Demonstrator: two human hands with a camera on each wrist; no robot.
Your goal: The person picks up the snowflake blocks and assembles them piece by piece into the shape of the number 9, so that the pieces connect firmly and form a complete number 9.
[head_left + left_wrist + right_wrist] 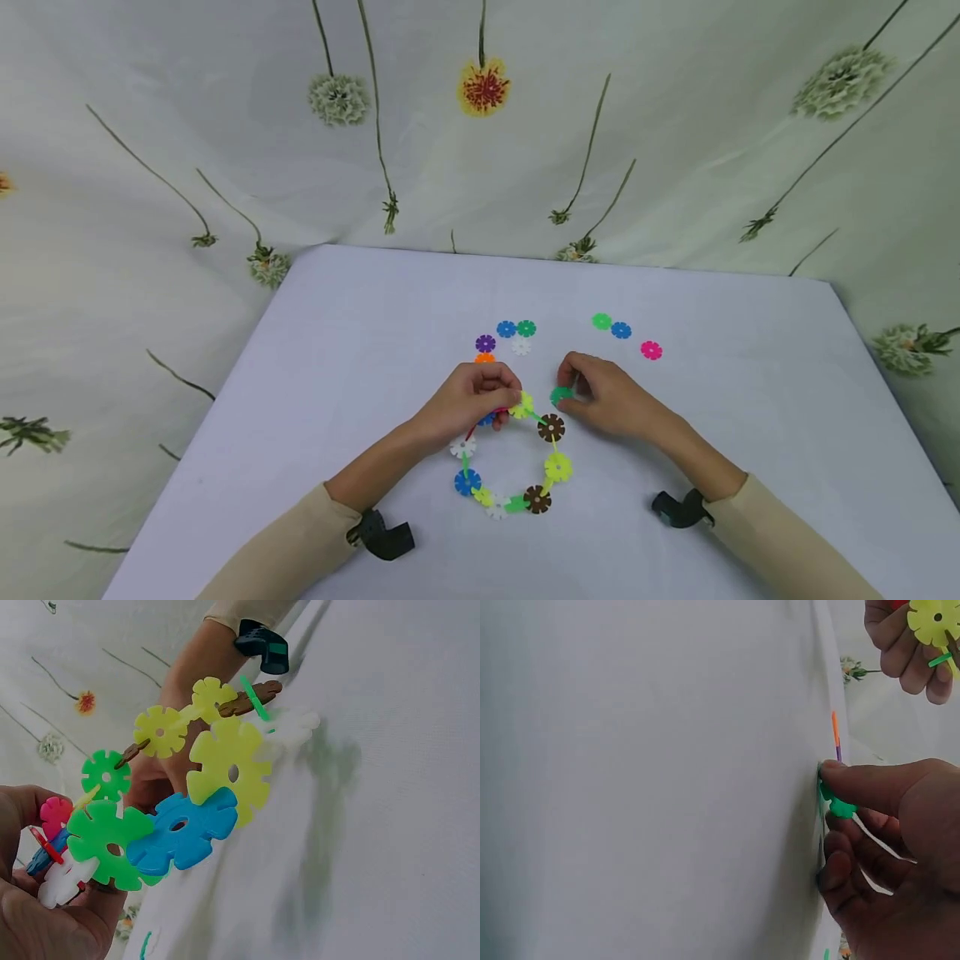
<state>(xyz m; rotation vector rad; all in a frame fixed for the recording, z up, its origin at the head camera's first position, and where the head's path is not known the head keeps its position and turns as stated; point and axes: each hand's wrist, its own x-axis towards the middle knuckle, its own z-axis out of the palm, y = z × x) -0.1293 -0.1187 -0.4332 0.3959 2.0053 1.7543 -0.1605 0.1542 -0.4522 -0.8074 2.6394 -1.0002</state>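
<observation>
My left hand (472,403) pinches the upper side of a ring of notched plastic snowflake discs, slotted edge to edge. Yellow discs (558,467), brown discs (551,427), blue ones (467,482) and white ones make up the ring, with several green discs (106,775) between them. In the left wrist view the ring slants away from the fingers. To the right of the ring, my right hand (609,398) holds a loose green disc (843,808) between thumb and fingers, low by the tabletop. Fingers cover part of both held things.
Beyond the hands lie loose discs: purple (485,343), orange (485,357), white (521,345), blue (506,329) and green (527,328). Farther right are another green (602,321), a blue (621,331) and a pink disc (651,350). A flowered cloth (525,167) hangs behind the white table (375,317).
</observation>
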